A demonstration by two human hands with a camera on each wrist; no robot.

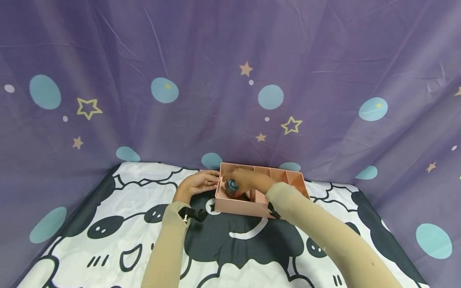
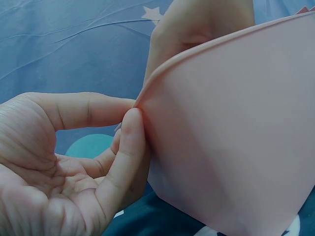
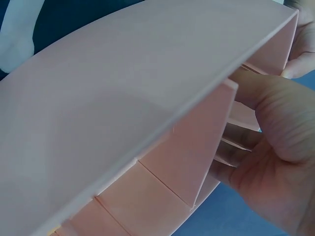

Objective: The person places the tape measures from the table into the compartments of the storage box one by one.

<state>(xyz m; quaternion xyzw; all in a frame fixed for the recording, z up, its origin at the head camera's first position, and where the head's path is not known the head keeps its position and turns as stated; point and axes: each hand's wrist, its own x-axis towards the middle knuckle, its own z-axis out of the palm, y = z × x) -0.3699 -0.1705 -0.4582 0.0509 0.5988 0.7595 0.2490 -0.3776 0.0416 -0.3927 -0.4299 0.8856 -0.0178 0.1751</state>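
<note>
A pink box with dividers (image 1: 237, 207) lies on the patterned cloth. At its left end, my left hand (image 1: 199, 183) pinches the box rim between thumb and fingertips, as the left wrist view shows up close. My right hand (image 1: 248, 179) reaches down into the leftmost compartment, its fingers around a small round thing with a teal-blue top (image 1: 232, 185). In the right wrist view, the right hand (image 3: 280, 128) dips past a divider (image 3: 211, 137), and the box wall hides its fingertips and what they hold.
Several narrower compartments (image 1: 279, 175) run along the right part of the box. The cloth (image 1: 140, 224) has black and white cartoon sheep. Right behind the box hangs a purple curtain (image 1: 216, 120) with stars and blue dots.
</note>
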